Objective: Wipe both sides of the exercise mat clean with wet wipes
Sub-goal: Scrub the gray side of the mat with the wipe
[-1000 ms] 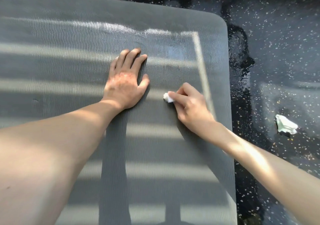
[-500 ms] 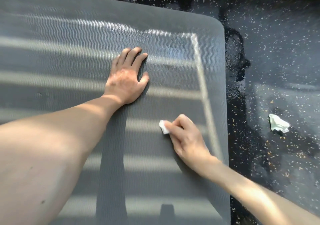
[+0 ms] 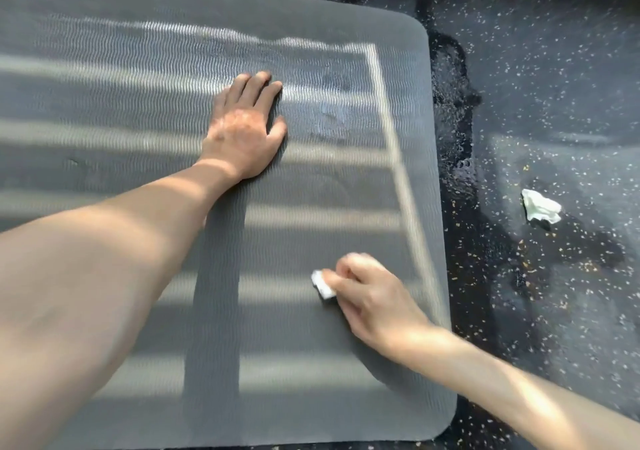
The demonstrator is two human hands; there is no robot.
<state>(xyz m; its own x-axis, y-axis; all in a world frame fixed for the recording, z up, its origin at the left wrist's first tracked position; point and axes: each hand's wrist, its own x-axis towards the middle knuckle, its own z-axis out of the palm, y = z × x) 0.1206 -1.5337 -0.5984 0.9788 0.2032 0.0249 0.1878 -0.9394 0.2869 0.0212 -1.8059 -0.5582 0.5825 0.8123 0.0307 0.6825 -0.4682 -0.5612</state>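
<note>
A grey ribbed exercise mat [image 3: 138,103] lies flat on the floor and fills most of the view, with bands of sunlight across it. My left hand [image 3: 242,130] rests flat on the mat near its far end, fingers straight and together. My right hand [image 3: 374,297] is nearer to me, close to the mat's right edge. It pinches a small folded white wet wipe [image 3: 323,285] and presses it onto the mat. A damp patch [image 3: 332,117] shows to the right of my left hand.
A black speckled rubber floor [image 3: 554,68] surrounds the mat. On it, to the right of the mat, lies a crumpled white wipe [image 3: 540,207]. A wet dark streak [image 3: 453,130] runs along the mat's right edge.
My right hand has dragged the wipe down the mat toward me, from beside my left hand to well below it. My left hand has stayed in place.
</note>
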